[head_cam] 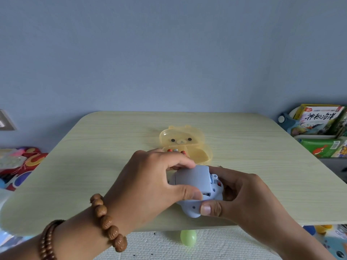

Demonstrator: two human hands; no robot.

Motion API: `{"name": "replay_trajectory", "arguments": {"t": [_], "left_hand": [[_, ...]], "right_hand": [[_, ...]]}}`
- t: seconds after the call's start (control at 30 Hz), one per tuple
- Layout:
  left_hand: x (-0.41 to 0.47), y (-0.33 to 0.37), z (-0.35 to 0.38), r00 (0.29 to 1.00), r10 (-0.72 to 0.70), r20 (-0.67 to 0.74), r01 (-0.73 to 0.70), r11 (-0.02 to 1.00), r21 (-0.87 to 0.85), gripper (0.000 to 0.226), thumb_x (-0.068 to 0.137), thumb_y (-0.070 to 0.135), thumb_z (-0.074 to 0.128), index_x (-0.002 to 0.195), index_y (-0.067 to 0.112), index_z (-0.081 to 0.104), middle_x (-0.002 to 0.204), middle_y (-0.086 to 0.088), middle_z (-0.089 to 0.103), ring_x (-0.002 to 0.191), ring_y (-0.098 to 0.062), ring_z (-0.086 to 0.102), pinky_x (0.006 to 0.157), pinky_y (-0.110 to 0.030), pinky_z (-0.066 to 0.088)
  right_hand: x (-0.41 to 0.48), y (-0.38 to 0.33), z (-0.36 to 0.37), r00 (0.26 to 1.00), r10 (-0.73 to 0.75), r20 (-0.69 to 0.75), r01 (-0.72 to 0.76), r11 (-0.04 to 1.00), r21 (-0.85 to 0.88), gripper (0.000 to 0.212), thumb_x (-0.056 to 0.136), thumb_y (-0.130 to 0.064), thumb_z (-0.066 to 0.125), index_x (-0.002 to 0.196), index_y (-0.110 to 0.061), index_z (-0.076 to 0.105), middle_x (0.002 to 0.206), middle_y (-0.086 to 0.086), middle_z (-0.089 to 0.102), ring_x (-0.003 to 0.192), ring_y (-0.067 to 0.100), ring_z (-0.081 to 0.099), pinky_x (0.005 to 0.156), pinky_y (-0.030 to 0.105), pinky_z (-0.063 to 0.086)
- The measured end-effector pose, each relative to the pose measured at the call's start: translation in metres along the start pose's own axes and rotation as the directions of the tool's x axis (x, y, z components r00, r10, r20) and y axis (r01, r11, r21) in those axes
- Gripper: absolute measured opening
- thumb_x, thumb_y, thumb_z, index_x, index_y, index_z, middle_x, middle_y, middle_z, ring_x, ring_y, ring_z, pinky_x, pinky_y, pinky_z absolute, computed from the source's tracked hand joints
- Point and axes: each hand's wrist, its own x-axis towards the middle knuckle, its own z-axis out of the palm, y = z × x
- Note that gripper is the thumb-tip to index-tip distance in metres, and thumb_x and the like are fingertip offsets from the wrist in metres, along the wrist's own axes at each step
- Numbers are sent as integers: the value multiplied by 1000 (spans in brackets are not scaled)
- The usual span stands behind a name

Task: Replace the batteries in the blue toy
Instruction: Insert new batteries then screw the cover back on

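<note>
While the left hand [142,184] pinches a flat blue-grey panel [191,179] between its thumb [187,193] on the near edge and its curled fingers [180,162] on the far edge, the right hand [244,196] grips the blue toy [193,210] from the other side. The right thumb [210,208] presses on the toy's near rounded part, and the right fingers curl round its far side, mostly hidden. The toy sits between the two hands, low over the near part of the tabletop [93,166]; whether it rests on the surface I cannot tell. The panel lies on top of the toy, and small white and red parts show at its right edge. Just beyond the left fingers stands an open yellow bear-faced box [185,141], with batteries [176,151] in its left compartment. Two bead bracelets [107,222] ring the left wrist. Below the hands, past the tabletop's near edge, a pale green ball [188,239] lies on the floor mat. Books [319,119] stand far off to the right of the right hand.
</note>
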Motion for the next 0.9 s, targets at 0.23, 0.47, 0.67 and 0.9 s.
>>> {"name": "replay_trajectory", "arguments": {"t": [0.23, 0.47, 0.67, 0.9], "left_hand": [[1, -1, 1, 1000, 17, -12, -18, 997, -76, 46, 56, 48, 93, 98, 39, 77, 92, 27, 74, 89, 10, 67, 77, -4, 47], [3, 2, -2, 999, -11, 53, 14, 997, -71, 48, 55, 44, 93, 99, 40, 76, 100, 33, 71, 92, 13, 65, 80, -2, 45], [10, 0, -6, 985, -107, 138, 126, 983, -135, 53, 51, 40, 97, 100, 40, 76, 95, 27, 75, 90, 8, 70, 85, -20, 57], [14, 6, -6, 970, -161, 180, 185, 975, -125, 51, 50, 31, 97, 95, 38, 74, 92, 21, 75, 83, 5, 70, 80, -22, 58]], "right_hand": [[0, 1, -1, 1000, 3, 1, -3, 1000, -10, 55, 62, -25, 96, 112, -34, 76, 99, 6, 79, 85, 26, 75, 86, 51, 57], [0, 2, -1, 1000, -7, 14, 7, 1000, 7, 57, 63, -22, 95, 115, -35, 75, 105, 9, 78, 99, 38, 72, 90, 57, 57], [-1, -1, -1, 1000, 10, 25, -10, 1000, -19, 57, 63, -28, 94, 115, -40, 74, 107, 5, 78, 99, 28, 75, 93, 52, 57], [2, -2, -8, 992, 124, -2, -123, 991, 58, 59, 88, -63, 61, 109, -10, 75, 106, 25, 73, 93, 41, 68, 84, 39, 45]]}}
